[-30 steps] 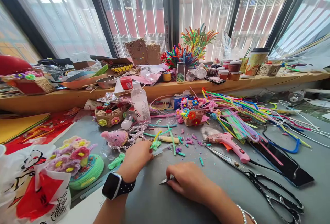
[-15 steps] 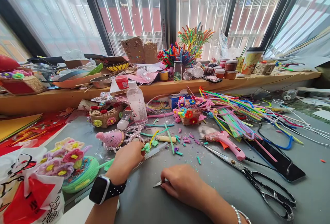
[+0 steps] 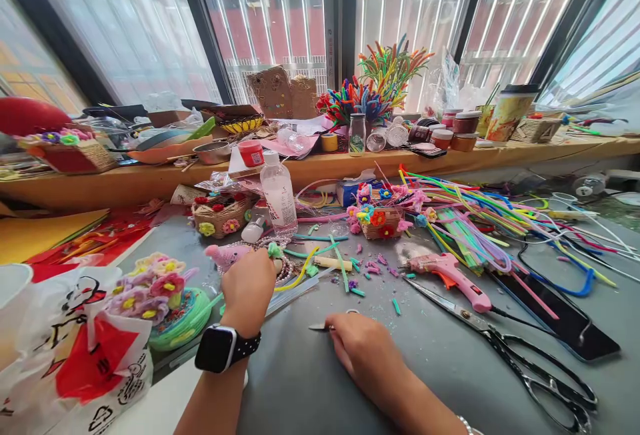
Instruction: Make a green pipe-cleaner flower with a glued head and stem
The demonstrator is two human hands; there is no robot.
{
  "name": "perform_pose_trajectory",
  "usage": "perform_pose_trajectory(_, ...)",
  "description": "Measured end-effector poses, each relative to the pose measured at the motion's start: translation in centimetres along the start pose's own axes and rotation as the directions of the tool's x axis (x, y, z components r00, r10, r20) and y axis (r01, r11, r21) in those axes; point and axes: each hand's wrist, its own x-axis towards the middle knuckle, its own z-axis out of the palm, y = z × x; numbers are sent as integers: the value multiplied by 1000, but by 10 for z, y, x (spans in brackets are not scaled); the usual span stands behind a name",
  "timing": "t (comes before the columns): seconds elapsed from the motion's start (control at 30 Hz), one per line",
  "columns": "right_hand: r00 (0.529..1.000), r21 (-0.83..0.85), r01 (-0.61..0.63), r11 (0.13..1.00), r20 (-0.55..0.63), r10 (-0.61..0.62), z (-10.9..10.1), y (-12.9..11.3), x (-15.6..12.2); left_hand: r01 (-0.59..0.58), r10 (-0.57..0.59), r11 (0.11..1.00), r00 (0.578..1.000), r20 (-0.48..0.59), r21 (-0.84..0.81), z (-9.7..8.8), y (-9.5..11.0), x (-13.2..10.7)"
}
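Left hand, drawn leftward, pinches a green piece near the pearl beads, now parted from another green scrap lying beside a yellow stem, while the right hand curls around a small blade

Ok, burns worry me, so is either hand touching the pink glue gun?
No, the pink glue gun lies beside the large scissors, apart from the right hand, and the left hand is farther off.
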Motion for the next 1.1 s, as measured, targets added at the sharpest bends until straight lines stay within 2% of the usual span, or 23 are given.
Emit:
perform_pose_trajectory(0.03,998,-1,-65,998,-18,65,-1,2,1,59,-59,998,998,-23,21,0,0,0)
perform_pose_trajectory(0.07,992,0,-122,993,-25,122,-2,4,1,48,-47,998,999,-28,33,2,1,0)
perform_pose_trajectory(0.17,980,-8,-200,980,12,200,-5,7,2,-73,74,996,997,-4,42,11,9,-1)
perform_pose_trajectory(0.23,977,8,-208,978,39,208,-6,6,1,-215,212,974,976,53,71,19,15,-2)
perform_pose_trajectory(0.37,978,58,-198,978,71,194,-5,3,0,-258,249,962,963,102,89,27,21,-5)
perform_pose_trajectory(0.57,971,93,-233,968,76,226,-13,11,4,-291,273,952,947,173,91,19,14,-7)
perform_pose_trajectory(0.73,927,-121,-370,921,26,375,-29,25,37,-294,270,951,942,202,98,16,12,-8)
perform_pose_trajectory(0.87,912,-241,-366,899,99,398,-26,35,65,-320,299,942,937,178,104,19,20,-12)
perform_pose_trajectory(1.0,912,-252,-360,898,109,396,-16,41,70,-383,367,919,917,158,91,24,34,-20)
perform_pose_trajectory(1.1,913,-254,-357,899,109,393,-15,43,66,-392,377,916,914,153,87,28,42,-24)
